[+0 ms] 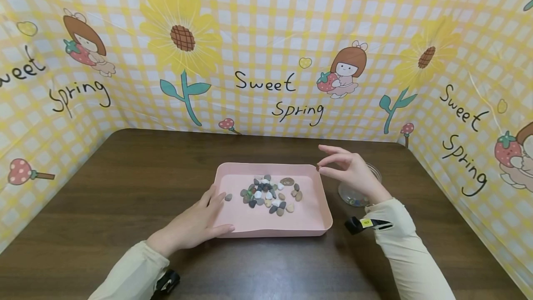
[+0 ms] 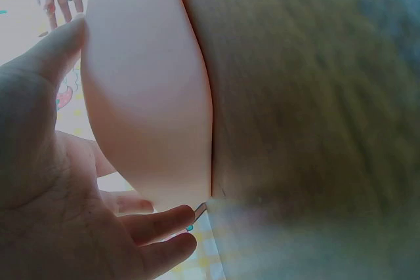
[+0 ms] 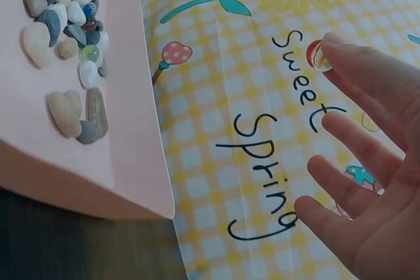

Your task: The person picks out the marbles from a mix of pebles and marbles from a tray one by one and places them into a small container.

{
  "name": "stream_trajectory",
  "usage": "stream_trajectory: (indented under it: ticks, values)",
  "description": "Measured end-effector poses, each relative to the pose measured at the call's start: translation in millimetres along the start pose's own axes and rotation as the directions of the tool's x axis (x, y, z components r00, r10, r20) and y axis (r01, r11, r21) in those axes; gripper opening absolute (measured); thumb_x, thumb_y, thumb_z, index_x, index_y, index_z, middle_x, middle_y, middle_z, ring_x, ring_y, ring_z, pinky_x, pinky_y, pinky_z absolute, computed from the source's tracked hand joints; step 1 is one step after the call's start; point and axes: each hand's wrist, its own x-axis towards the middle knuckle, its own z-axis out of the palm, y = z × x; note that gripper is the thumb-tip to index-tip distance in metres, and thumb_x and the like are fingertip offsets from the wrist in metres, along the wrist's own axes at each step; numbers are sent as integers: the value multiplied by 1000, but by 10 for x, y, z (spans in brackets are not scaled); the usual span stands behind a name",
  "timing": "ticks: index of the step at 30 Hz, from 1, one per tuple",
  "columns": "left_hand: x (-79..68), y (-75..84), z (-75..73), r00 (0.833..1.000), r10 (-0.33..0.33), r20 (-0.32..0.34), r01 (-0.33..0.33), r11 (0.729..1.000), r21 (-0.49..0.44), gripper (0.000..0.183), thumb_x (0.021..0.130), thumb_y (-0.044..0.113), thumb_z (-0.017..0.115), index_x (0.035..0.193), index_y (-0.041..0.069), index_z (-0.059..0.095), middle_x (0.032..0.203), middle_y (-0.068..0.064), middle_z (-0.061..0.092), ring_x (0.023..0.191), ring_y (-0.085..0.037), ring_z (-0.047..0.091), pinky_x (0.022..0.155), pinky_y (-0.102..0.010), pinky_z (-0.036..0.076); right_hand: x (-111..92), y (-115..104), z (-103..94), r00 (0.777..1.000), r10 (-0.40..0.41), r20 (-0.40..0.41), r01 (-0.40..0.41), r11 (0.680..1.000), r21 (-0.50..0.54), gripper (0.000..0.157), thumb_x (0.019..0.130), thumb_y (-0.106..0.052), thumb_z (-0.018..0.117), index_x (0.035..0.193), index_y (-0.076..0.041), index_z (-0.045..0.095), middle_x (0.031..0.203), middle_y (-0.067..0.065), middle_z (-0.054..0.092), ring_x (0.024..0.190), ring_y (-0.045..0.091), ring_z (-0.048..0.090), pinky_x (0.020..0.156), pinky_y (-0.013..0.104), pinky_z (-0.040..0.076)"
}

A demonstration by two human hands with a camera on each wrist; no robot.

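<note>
A shallow pink tray point(image 1: 254, 222) sits on the table, holding a heap of grey, white and tan pebbles point(image 1: 275, 203) with some glass marbles among them. My left hand point(image 1: 199, 222) holds the tray at its near left corner, thumb at the front rim and fingers along the left side. Between thumb and index finger, my right hand point(image 1: 351, 175) pinches a small marble point(image 3: 318, 56) with red, yellow and white in it. That hand is raised by the tray's right edge. Partly behind its wrist stands a clear glass jar point(image 1: 351, 198) with marbles at the bottom.
The brown wooden table point(image 1: 166, 156) carries the tray and jar. Yellow checked cloth point(image 1: 258, 27) with printed flowers walls the back and both sides. One grey pebble point(image 1: 228, 196) lies apart near the tray's left wall.
</note>
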Motion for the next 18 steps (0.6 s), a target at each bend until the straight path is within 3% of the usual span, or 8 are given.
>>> stream_trajectory:
  ticks: [5, 10, 12, 18]
  values:
    - [3, -2, -1, 1000, -2, 1, 2, 1000, -2, 84, 85, 58, 55, 143, 2, 33, 151, -31, 15, 128, -45, 42, 96, -52, 43, -70, 32, -71, 999, 6, -35, -7, 1000, -14, 19, 84, -16, 69, 97, -3, 71, 141, 11, 48, 128, 28, 46, 103, 47, 38]
    - [1, -1, -1, 1000, -5, 5, 5, 1000, -4, 84, 85, 58, 55, 143, 1, 33, 152, -31, 14, 128, -45, 42, 97, -52, 43, -139, 65, -137, 997, -1, -81, -1, 1000, -29, 20, 84, -17, 69, 97, -2, 71, 139, 12, 50, 116, 5, 53, 91, 19, 47]
    - [0, 0, -1, 1000, -7, 5, 7, 1000, -4, 84, 85, 58, 55, 143, 1, 33, 152, -30, 14, 128, -45, 42, 97, -52, 43, -167, 82, -160, 995, 0, -100, -2, 1000, -21, 21, 84, -17, 69, 97, -1, 70, 138, 13, 50, 108, -3, 56, 84, 12, 47]
    - [-2, 4, -1, 1000, -3, -4, 3, 1000, 0, 84, 85, 59, 55, 143, 1, 34, 151, -31, 15, 128, -45, 42, 97, -51, 43, -266, 157, -218, 989, 11, -146, -7, 1000, 23, 23, 85, -13, 68, 99, 5, 68, 137, 15, 51, 102, -7, 60, 84, 12, 48]
